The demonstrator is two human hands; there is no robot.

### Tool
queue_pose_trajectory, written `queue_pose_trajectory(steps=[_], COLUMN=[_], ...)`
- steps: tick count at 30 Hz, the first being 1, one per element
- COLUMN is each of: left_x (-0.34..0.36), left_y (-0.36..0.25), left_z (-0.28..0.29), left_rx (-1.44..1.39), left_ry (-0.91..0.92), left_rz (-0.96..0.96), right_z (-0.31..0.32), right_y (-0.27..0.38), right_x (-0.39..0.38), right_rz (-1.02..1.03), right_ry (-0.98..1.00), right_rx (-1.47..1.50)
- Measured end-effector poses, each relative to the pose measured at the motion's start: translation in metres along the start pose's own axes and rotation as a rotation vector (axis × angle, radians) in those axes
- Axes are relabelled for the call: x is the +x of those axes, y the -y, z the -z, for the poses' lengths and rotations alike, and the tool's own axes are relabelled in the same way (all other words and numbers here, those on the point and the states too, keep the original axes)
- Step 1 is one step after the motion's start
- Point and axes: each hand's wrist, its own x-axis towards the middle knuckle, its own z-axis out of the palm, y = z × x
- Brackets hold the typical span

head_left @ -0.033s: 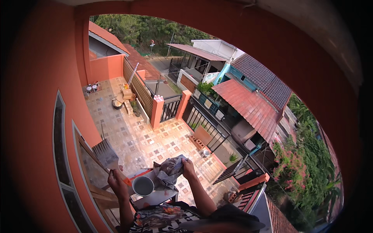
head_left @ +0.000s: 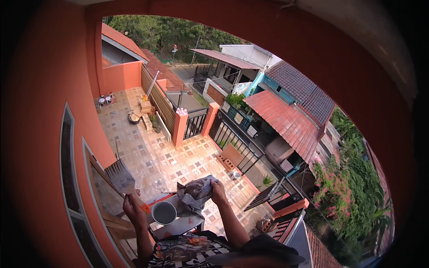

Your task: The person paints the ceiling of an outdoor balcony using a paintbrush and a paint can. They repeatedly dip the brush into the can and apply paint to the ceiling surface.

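A wide paintbrush (head_left: 119, 177) with long bristles and an orange-tipped handle is held upright in my left hand (head_left: 133, 210), whose fingers close round it. My right hand (head_left: 218, 191) grips a crumpled grey rag (head_left: 194, 196). Between my hands, a round container of greyish liquid (head_left: 164, 212) sits on a narrow grey surface (head_left: 170, 231), which is partly hidden by the rag and my patterned shirt.
An orange wall with narrow windows (head_left: 76, 201) rises at my left. Below lies a tiled yard (head_left: 156, 163) with paint cans (head_left: 105, 100), cardboard boxes (head_left: 145, 106), hollow bricks (head_left: 226, 161), a bucket (head_left: 236, 175) and a gate (head_left: 237, 147). Neighbouring roofs and trees stand beyond.
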Motion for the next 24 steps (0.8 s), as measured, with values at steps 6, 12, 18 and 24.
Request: queue_pose_trajectory(steps=[6,12,18,24], left_x=[0.001,0.014,0.02,0.017], left_y=[0.001,-0.004,0.009,0.018], left_z=[0.007,0.006,0.012,0.02], left_rx=[0.001,-0.017,-0.026,-0.001], left_ry=[-0.026,-0.054,-0.082,-0.128], left_rz=[-0.008,-0.019,-0.028,-0.005], right_z=[-0.017,-0.084,-0.17,-0.244], right_y=[0.117,0.278,0.399,0.526], right_x=[-0.048,-0.096,-0.131,-0.109], right_rz=[0.249,0.929,1.83,2.26], right_ry=[0.061,0.066,-0.517,-0.63], right_rx=[0.045,0.173,-0.456,-1.399])
